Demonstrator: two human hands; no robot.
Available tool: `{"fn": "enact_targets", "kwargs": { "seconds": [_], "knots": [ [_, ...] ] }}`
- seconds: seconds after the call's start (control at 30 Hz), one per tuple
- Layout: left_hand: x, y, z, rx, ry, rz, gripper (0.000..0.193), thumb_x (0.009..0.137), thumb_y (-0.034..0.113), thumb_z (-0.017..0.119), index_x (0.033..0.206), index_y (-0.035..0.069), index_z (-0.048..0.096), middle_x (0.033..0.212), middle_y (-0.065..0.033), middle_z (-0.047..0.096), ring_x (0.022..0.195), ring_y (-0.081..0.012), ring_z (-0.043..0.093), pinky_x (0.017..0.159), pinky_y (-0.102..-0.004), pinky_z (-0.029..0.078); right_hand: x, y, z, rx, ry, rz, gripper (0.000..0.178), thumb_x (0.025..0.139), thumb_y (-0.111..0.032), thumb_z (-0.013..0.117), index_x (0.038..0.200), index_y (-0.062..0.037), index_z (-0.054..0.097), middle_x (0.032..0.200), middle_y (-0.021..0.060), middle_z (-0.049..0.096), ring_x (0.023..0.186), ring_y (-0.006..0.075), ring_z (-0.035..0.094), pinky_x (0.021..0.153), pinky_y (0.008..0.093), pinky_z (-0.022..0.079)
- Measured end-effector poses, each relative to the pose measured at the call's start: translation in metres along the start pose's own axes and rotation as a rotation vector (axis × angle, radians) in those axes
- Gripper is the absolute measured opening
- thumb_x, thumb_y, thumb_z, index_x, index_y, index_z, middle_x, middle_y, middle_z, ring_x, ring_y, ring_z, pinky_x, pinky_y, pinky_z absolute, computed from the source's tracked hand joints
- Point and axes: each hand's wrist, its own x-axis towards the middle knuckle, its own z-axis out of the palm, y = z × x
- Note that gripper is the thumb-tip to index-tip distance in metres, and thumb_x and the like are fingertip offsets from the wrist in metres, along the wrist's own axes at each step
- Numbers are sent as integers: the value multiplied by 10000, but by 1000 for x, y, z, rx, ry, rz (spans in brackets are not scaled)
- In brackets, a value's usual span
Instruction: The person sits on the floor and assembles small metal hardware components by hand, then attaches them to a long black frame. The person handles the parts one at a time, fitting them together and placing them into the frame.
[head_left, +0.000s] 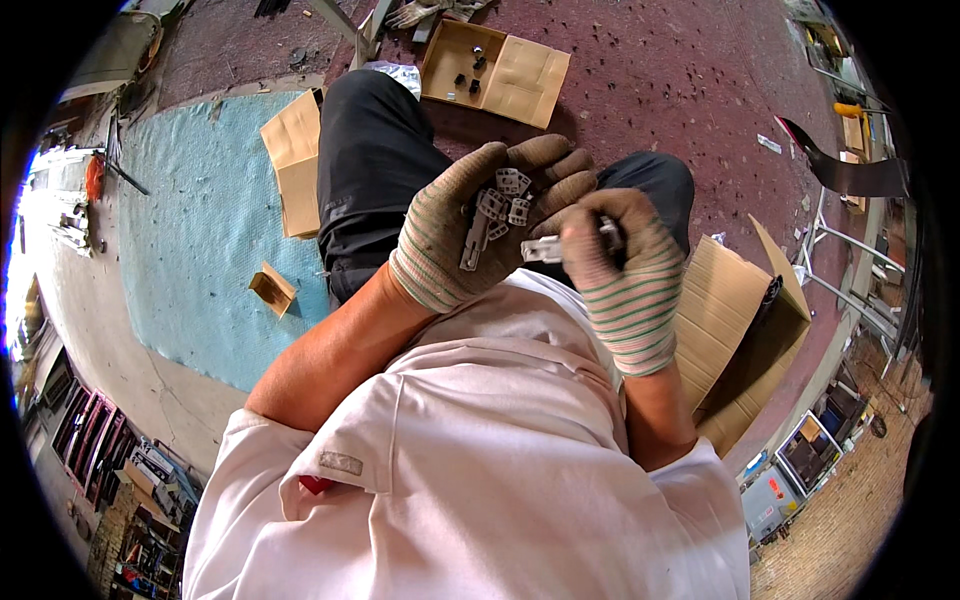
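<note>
In front of my belly, my left hand (450, 245) is turned palm up and cupped, in a dirty knitted work glove with a green-striped cuff. Several small grey metal fittings (489, 212) lie in its palm, some long and narrow, others short with holes. Close to its fingers, my right hand (630, 275), gloved alike, is closed with the thumb and fingers pressed together. A grey metal fitting (541, 250) sticks out of that grip toward the left palm. The fingers hide the rest of the piece.
Beyond my knees, an open cardboard box (527, 82) holds a few small black parts. A bigger cardboard box (716, 305) with raised flaps stands at my right. To the left, another cardboard box (298, 178) and a small one (272, 288) rest on a blue mat (185, 230).
</note>
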Motion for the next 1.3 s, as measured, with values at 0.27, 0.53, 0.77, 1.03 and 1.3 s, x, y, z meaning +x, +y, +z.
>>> {"fn": "enact_targets", "kwargs": {
  "seconds": [0.27, 0.53, 0.77, 1.03, 1.3],
  "knots": [
    [-4, -3, 8, -19, 113, -13, 478, 1040, 277, 475, 1401, -33, 440, 1351, -179, 506, 1294, -302, 494, 1143, -441, 377, 3, -21, 11, -312, -107, -57, 238, 909, -107, 696, 1145, -92, 665, 796, 85, 661, 670, 141, 650, 646, 286, 536],
    [1, -3, 4, -88, -4, -17, 539, 1039, 320, 488, 1429, -49, 439, 1432, -218, 491, 1370, -318, 458, 1175, -439, 351, -1, -26, 12, -463, -128, -200, 237, 897, -136, 717, 1119, -96, 645, 777, 113, 693, 687, 251, 713, 600, 345, 553],
    [-2, -4, 4, -35, 72, -16, 545, 1035, 332, 513, 1416, -53, 446, 1424, -219, 488, 1324, -306, 505, 1146, -431, 397, -3, -26, 16, -718, -215, -127, 263, 900, -211, 724, 1104, -79, 623, 864, 135, 725, 756, 297, 725, 654, 394, 568],
    [-1, -4, -1, -83, 25, -39, 516, 1045, 322, 496, 1406, -45, 471, 1414, -213, 515, 1312, -303, 521, 1144, -436, 402, 1, -30, 14, -747, -207, -151, 180, 905, -196, 710, 1019, -69, 653, 896, 149, 723, 764, 313, 719, 658, 401, 563],
    [-10, -3, 3, 100, 279, -41, 445, 1048, 322, 486, 1326, -18, 554, 1292, -178, 620, 1233, -295, 568, 1081, -398, 426, 5, -32, -10, -174, -130, 66, 119, 929, -126, 700, 983, -20, 689, 800, 114, 718, 702, 152, 703, 649, 283, 536]
  ]
}}
